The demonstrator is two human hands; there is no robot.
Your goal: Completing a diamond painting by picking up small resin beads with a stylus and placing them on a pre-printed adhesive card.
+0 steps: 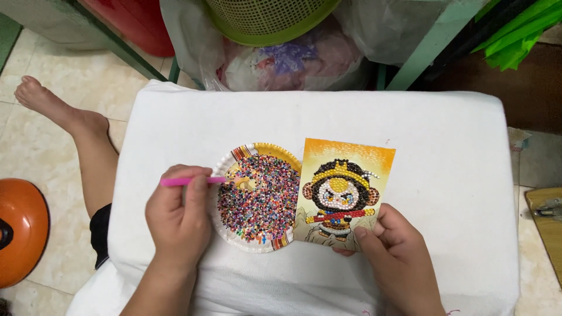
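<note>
**Bead card, mid-cushion**

Monkey bead picture card (344, 190) lies at 3 o'clock of paper plate (275, 153), touching it. Right hand (397, 257) pinches card's lower edge. Left hand (178, 213) grips pink pen (193, 181), tip over mixed beads (260, 199). White cushion (445, 158) beneath.

A green plastic mesh basket (266, 20) stands above clear plastic bags (293, 58), and an orange round helmet (20, 231) lies on the tiled floor (35, 140).

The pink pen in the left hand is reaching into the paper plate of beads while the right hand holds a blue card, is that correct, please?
Not quite: the card is orange, not blue, as the head view shows. The left hand does hold the pink pen over the paper plate; the right hand holds the card.
</note>
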